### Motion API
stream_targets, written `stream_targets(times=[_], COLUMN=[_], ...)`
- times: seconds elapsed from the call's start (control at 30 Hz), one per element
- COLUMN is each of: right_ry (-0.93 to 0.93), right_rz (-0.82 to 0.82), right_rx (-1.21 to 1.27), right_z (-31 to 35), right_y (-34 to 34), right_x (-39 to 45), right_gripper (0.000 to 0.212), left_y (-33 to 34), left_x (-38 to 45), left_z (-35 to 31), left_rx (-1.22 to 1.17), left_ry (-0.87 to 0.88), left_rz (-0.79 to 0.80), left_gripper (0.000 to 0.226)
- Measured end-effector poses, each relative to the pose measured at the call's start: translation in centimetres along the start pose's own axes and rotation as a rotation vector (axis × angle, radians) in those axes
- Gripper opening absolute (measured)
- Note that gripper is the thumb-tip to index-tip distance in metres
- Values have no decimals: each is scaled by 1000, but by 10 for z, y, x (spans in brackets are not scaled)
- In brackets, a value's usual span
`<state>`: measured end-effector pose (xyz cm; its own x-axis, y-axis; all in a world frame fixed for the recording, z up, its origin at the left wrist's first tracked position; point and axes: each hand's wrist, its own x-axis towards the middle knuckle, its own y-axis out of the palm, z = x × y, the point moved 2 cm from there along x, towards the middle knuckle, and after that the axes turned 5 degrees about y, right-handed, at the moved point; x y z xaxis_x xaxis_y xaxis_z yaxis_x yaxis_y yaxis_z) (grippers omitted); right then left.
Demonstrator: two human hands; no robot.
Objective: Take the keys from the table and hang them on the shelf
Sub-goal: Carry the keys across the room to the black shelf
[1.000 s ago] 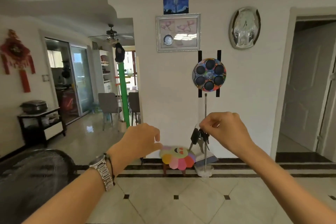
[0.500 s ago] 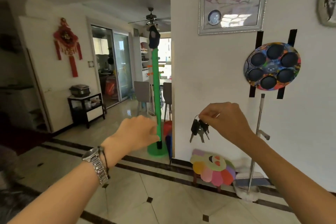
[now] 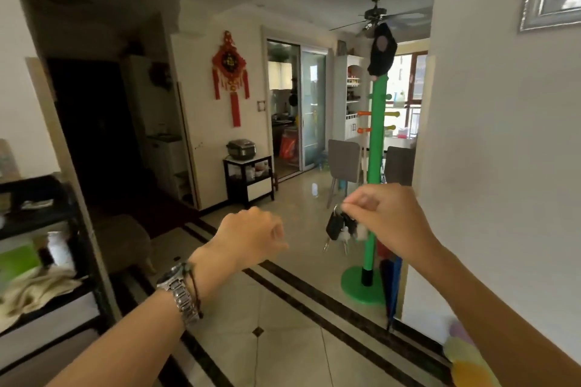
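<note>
My right hand (image 3: 388, 220) pinches the ring of a bunch of keys (image 3: 338, 228) with a black fob; the keys dangle at chest height in front of me. My left hand (image 3: 251, 237), wearing a metal watch, is held out beside it in a loose fist with nothing in it. Just behind the keys stands a green coat stand (image 3: 375, 135) with orange and yellow pegs and a dark cap on top. A black shelf unit (image 3: 91, 229) fills the left edge of the view.
A white wall corner (image 3: 490, 166) rises close on my right, with a folded umbrella (image 3: 393, 289) leaning at its foot and a flower-shaped stool (image 3: 468, 361) at bottom right. Ahead lie tiled floor, a small black table with a rice cooker (image 3: 241, 148), and dining chairs (image 3: 344, 163).
My view has swung left: the wall plate, clock and picture slid out to the right, and the green stand and black shelf unit came in. My right hand still holds the keys.
</note>
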<state>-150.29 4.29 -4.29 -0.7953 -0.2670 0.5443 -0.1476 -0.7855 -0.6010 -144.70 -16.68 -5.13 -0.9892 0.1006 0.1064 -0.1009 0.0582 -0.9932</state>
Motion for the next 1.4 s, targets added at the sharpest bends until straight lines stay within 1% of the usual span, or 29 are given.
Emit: stream_targets(times=[0.13, 0.27, 0.4, 0.57, 0.7, 0.83, 0.9, 1.0, 1.1, 1.17, 1.27, 1.4], right_ry=[-127, -234, -297, -389, -459, -502, -527, -583, -647, -681, -699, -752], right_rz=[76, 178, 295, 405, 461, 556, 572, 618, 669, 700, 759, 859], right_rx=[67, 158, 236, 321, 372, 422, 435, 465, 489, 512, 548, 591], right_z=[-20, -39, -46, -38, -29, -13, -2, 25, 56, 71, 87, 104], right_y=[67, 126, 180, 253, 318, 397, 428, 479, 525, 553, 593, 651], right_x=[78, 157, 225, 280, 311, 353, 369, 399, 422, 434, 447, 461], right_gripper=[3, 3, 4, 5, 5, 4, 4, 7, 9, 12, 12, 14], left_y=[16, 29, 39, 49, 61, 73, 72, 68, 65, 65, 70, 81], left_x=[44, 90, 122, 135, 145, 159, 160, 159, 159, 159, 162, 165], left_z=[55, 108, 155, 201, 244, 309, 338, 391, 440, 462, 490, 524], left_rx=[-12, -33, -42, -50, -66, -34, -28, -38, 32, 48, 36, 13], left_ry=[-151, -342, -518, -703, -802, -920, -965, -1040, -1117, -1184, -1234, -1376], left_rz=[12, -83, -117, -83, -116, -117, -141, -210, -210, -236, -246, -192], left_gripper=[27, 26, 22, 22, 16, 17, 17, 16, 21, 20, 15, 18])
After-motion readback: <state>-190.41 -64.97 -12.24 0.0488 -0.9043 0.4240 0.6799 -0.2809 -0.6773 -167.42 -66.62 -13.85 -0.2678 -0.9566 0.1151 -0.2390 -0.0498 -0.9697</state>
